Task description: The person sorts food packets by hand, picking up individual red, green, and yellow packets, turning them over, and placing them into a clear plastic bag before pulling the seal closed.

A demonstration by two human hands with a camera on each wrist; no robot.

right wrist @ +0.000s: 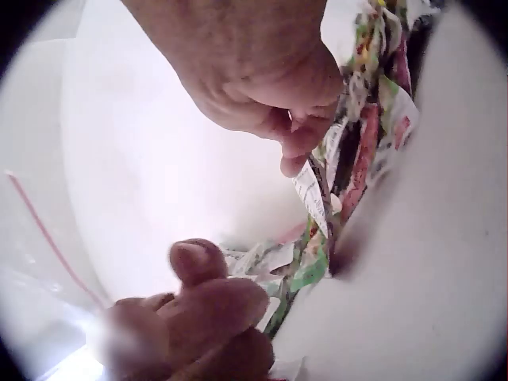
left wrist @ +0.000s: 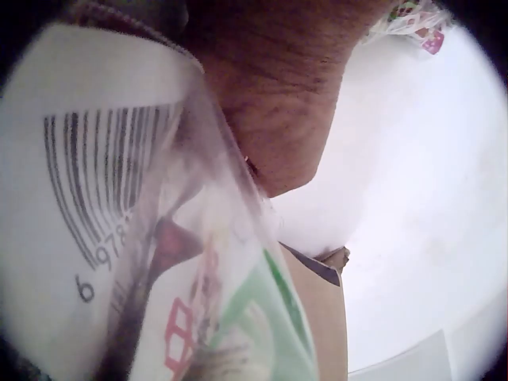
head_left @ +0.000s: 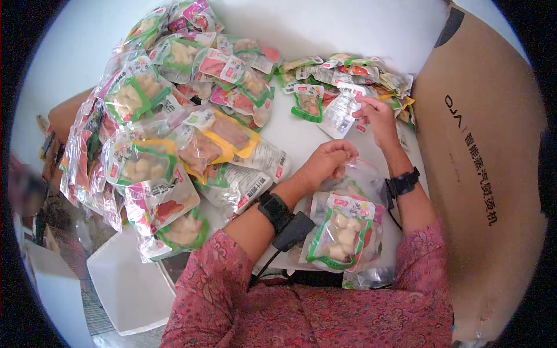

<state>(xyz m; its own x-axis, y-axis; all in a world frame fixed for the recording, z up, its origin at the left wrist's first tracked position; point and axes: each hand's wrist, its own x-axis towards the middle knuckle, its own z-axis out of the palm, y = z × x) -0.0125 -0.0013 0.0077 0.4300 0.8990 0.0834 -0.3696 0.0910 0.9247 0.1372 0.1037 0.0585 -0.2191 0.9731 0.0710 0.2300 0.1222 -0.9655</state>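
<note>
In the head view my left hand [head_left: 329,162] pinches the top edge of a clear zip bag [head_left: 364,169]. The bag stands against my body with several food packets inside; a green-edged packet [head_left: 342,235] of pale round pieces faces up. Farther forward, my right hand [head_left: 378,120] pinches the corner of a white printed packet [head_left: 338,122] at the front of a small packet pile. The right wrist view shows this packet [right wrist: 312,197] hanging below the right fingertips. In the left wrist view, the bag and a barcoded packet [left wrist: 103,175] fill the left side beside the left hand [left wrist: 274,103].
A large heap of filled clear bags [head_left: 197,145] covers the table's left side. The small pile of loose packets [head_left: 360,72] lies at the back right. A tall cardboard box [head_left: 484,145] walls off the right. A white open bin [head_left: 130,284] stands low at the left.
</note>
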